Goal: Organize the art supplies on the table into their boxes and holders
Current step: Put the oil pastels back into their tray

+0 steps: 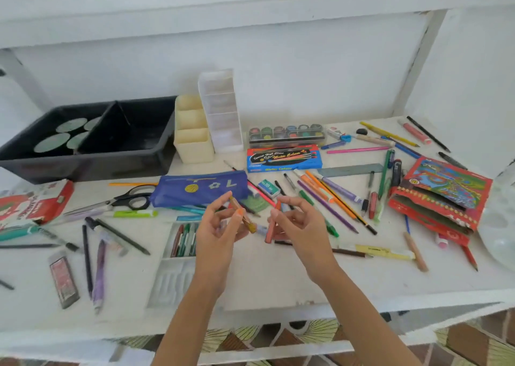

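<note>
My left hand (220,226) pinches a brownish-orange crayon (245,218) above the white table (278,282). My right hand (299,223) pinches a salmon-pink crayon (271,230) that points down. Just below the hands lies a white crayon tray (174,265) with several crayons in its far half. Loose pencils, pens and markers (328,201) are scattered across the table. A blue pencil pouch (199,187) lies beyond my hands.
A black two-part bin (92,154) sits at the back left, with a cream holder (192,134) and a clear drawer organiser (223,112) beside it. A paint-pot set (287,134), a blue watercolour box (284,158), scissors (125,201) and a red pencil box (440,198) lie around.
</note>
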The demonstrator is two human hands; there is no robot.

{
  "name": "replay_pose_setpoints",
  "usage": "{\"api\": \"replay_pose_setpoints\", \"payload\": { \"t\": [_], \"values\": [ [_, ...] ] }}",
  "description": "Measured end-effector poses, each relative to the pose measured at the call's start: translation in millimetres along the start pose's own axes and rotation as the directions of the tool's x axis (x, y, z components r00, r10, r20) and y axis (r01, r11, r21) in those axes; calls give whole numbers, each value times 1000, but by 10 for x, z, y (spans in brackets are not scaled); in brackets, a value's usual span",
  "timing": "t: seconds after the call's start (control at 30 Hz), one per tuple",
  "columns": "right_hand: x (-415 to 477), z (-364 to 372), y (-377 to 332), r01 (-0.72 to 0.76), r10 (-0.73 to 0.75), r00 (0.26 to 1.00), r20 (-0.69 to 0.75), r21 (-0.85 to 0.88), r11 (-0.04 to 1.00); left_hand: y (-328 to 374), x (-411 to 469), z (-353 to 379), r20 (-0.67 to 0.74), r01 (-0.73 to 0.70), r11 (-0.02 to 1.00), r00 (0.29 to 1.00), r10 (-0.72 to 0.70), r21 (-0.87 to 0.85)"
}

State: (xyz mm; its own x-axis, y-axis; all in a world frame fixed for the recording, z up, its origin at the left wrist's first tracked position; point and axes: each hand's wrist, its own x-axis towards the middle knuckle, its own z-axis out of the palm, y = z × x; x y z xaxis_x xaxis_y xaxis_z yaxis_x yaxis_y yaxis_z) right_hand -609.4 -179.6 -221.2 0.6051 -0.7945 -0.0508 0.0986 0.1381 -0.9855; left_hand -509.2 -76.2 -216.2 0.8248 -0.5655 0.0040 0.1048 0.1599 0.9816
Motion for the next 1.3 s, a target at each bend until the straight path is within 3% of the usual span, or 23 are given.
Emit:
{"api": "replay_pose_setpoints", "payload": {
  "t": [0.2,0.4,0.57,0.77,0.87,1.03,1.3],
  "values": [
    [-369,422,102,-106,104,994,37,67,992,12,-239,-621,-27,20,998,999,-18,66],
    [-605,637,219,-74,74,997,-9,-17,997,16,-338,-989,-12,21,992,1000,-19,127],
    [-696,765,367,33,-46,998,-46,-250,968,-82,-405,-1118,46,43,969,997,-56,243],
    [-736,869,515,162,-185,983,18,-571,805,-149,-440,-1133,127,-35,945,992,-7,327],
    [-773,900,559,170,-172,983,61,-647,744,-162,-436,-1138,148,-70,933,989,18,353],
    [-869,924,599,91,-151,987,-61,-567,818,-204,-418,-1156,181,-110,911,983,40,397],
    [-859,924,628,45,-119,983,-140,-448,893,-258,-393,-1044,244,-209,833,965,93,512]
  ]
}}
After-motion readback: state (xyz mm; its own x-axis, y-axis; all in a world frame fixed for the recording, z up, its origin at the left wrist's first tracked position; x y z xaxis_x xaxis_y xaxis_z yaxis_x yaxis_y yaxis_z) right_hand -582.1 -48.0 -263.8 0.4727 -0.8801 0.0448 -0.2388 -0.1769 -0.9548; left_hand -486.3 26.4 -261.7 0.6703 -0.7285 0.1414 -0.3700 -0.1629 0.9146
